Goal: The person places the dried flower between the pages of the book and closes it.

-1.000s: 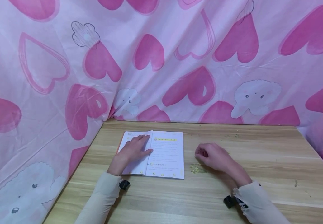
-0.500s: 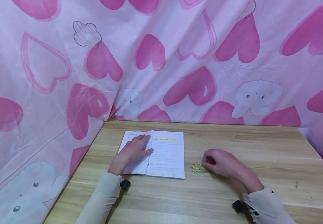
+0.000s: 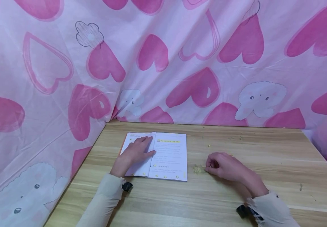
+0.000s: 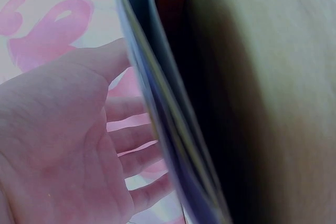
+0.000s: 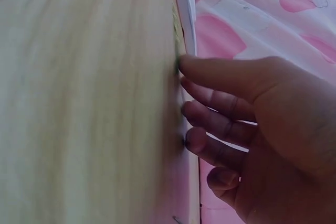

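Observation:
An open book (image 3: 167, 159) with printed pages and yellow headings lies on the wooden table. My left hand (image 3: 135, 152) rests flat on its left page, fingers spread towards the fold. In the left wrist view the book's page edges (image 4: 163, 103) stand in front of the fingers (image 4: 131, 137). Right of the book lies a small, dried-looking yellow-green flower sprig (image 3: 198, 169). My right hand (image 3: 227, 165) is down at the table, thumb and forefinger pinching the sprig's stem end. In the right wrist view the yellowish sprig (image 5: 176, 30) reaches to the thumb tip, other fingers curled.
Small yellowish plant crumbs (image 3: 208, 145) and darker bits (image 3: 240, 138) are scattered over the table (image 3: 180, 201) to the right. Pink heart-patterned cloth (image 3: 191, 31) hangs behind the table and along its left side.
My right hand has moved right and slightly towards me, from over the sprig down to its stem end. The left hand stays on the book.

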`<action>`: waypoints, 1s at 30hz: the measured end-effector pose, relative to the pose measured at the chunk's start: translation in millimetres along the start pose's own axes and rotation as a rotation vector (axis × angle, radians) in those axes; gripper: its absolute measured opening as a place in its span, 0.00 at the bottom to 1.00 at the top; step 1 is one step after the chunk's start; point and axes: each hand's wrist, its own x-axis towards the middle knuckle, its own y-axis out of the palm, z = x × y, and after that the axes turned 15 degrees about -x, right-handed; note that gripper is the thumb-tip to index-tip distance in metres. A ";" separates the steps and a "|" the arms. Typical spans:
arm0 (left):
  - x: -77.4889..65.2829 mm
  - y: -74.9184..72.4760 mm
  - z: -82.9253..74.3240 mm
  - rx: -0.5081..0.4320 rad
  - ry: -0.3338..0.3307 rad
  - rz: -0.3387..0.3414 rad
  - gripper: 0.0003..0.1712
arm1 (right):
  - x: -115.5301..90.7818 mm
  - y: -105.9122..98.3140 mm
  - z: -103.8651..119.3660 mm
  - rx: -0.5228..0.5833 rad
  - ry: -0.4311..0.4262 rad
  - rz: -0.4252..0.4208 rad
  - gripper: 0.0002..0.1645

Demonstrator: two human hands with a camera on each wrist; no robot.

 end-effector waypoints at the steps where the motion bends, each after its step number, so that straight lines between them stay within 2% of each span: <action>1: 0.1 0.0 -0.2 0.000 -0.001 -0.001 0.46 | 1.6 0.5 0.6 0.000 0.010 -0.005 0.08; 6: -0.6 -0.5 -1.3 -0.003 0.001 -0.001 0.46 | 10.5 1.8 3.2 -0.015 0.087 -0.023 0.06; 10: -1.1 -0.4 -0.7 0.002 0.023 -0.001 0.45 | 15.7 2.7 2.5 -0.020 0.116 -0.036 0.04; 20: -0.8 -1.4 0.8 0.014 0.051 -0.005 0.45 | 8.6 -3.8 -2.6 0.017 0.120 0.003 0.06; 27: 0.4 -1.1 0.8 -0.002 0.023 -0.001 0.45 | 8.7 -3.5 -1.3 0.012 0.106 -0.008 0.05; 30: 0.0 -1.2 0.4 0.004 0.031 -0.004 0.45 | 9.1 -3.2 -0.1 0.002 0.122 -0.010 0.04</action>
